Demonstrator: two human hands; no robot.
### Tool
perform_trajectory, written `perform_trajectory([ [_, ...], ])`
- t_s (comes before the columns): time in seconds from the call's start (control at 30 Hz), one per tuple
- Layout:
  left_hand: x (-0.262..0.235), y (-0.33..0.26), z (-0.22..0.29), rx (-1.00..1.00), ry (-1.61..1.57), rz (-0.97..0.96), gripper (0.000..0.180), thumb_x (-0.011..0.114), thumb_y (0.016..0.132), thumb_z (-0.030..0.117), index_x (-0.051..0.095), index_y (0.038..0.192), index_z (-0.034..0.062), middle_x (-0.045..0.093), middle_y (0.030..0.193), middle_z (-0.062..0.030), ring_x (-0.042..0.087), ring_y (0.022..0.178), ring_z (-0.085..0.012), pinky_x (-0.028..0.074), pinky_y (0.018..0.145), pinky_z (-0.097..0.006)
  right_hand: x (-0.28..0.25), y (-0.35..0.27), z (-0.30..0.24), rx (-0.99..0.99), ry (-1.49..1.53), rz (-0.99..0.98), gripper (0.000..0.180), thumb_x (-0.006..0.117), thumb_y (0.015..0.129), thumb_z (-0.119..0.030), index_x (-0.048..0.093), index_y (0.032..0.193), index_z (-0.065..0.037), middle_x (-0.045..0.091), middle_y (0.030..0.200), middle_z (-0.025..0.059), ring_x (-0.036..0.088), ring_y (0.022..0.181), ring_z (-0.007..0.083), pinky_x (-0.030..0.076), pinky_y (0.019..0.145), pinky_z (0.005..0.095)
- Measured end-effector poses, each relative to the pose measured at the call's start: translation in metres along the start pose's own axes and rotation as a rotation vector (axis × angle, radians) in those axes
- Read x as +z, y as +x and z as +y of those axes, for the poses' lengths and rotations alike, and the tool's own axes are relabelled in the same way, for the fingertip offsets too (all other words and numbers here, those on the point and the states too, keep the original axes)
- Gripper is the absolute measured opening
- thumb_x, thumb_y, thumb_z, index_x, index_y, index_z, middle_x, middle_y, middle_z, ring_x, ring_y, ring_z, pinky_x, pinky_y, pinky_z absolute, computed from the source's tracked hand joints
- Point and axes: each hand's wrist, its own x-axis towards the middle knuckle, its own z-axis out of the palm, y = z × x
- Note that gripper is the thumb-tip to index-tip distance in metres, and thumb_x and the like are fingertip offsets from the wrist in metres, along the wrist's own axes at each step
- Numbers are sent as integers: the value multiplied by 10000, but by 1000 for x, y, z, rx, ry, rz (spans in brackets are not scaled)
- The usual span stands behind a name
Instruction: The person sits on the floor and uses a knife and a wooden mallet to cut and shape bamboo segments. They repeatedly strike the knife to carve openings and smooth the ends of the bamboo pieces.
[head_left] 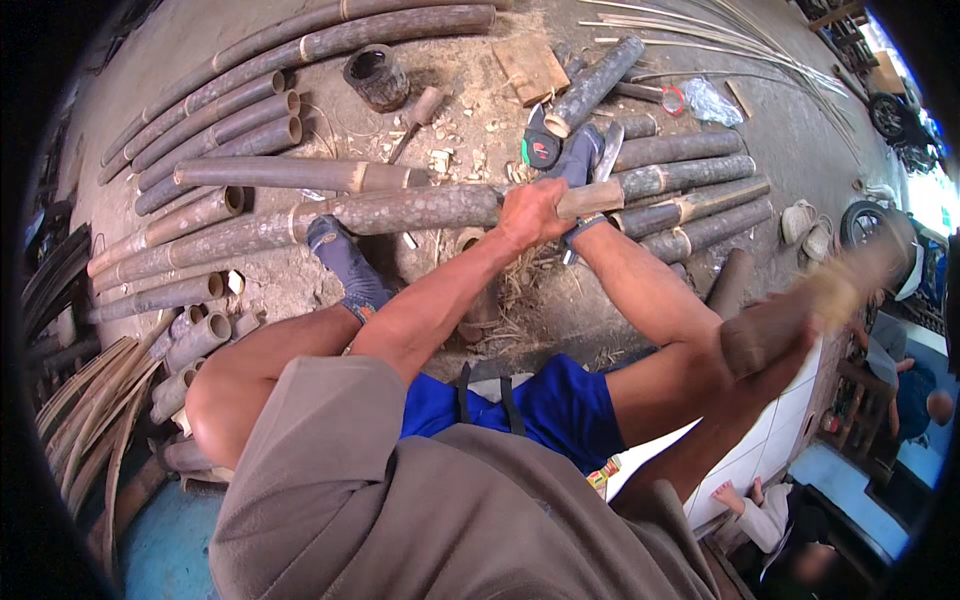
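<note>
My left hand [533, 212] is closed around the right part of a long mottled bamboo pole [400, 210], which lies across in front of me. A pale, stripped-looking piece of wood [590, 200] juts out just past the fist. Beside it shows a curved metal blade [609, 150]; how it meets the pole is hidden. Off to the right, my right hand [798, 345] is raised and grips a thick brown wooden club [765, 335], its far end smeared by motion. My left foot [335, 250] is against the pole, and my right foot [580, 155] is beyond it.
Cut bamboo lengths [235, 135] lie at left, and more [690, 150] at right. A dark round container [377, 78], a wooden mallet [415, 122] and a wood block [530, 68] stand or lie ahead among shavings. Thin strips [720, 40] lie far right. Other people [790, 530] sit at lower right.
</note>
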Motion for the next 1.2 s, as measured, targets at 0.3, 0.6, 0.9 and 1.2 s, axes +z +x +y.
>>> perform_trajectory([
  [0.3, 1, -8, -3, 0, 51, -32, 346, 796, 735, 313, 612, 944, 107, 692, 915, -142, 698, 902, -394, 558, 776, -509, 28, -59, 33, 646, -299, -346, 624, 658, 957, -427, 526, 1387, 5, 662, 1139, 157, 683, 959, 255, 550, 870, 368],
  [0.6, 13, -6, 7, -58, 16, 168, 364, 842, 700, 381, 657, 885, 129, 700, 866, -104, 710, 804, -370, 565, 683, -489, 50, -29, 12, 485, -90, -211, 713, 600, 910, -629, 631, 1047, 71, 672, 791, 187, 671, 672, 275, 550, 617, 342],
  [0.9, -48, 82, 30, -678, -458, 770, 407, 776, 779, 373, 704, 964, 17, 738, 844, -256, 722, 811, -462, 547, 763, -541, 59, -47, 28, 395, -158, -250, 793, 679, 884, -494, 467, 1401, 70, 624, 1139, 175, 636, 1003, 244, 510, 859, 352],
  [1.2, -135, 9, -41, -332, -905, 847, 338, 723, 909, 240, 567, 1095, 5, 628, 792, -86, 640, 753, -215, 582, 711, -415, 94, -79, 69, 252, -278, -236, 730, 714, 882, -102, 407, 1529, 43, 572, 1404, 156, 557, 1276, 251, 417, 1106, 361],
])
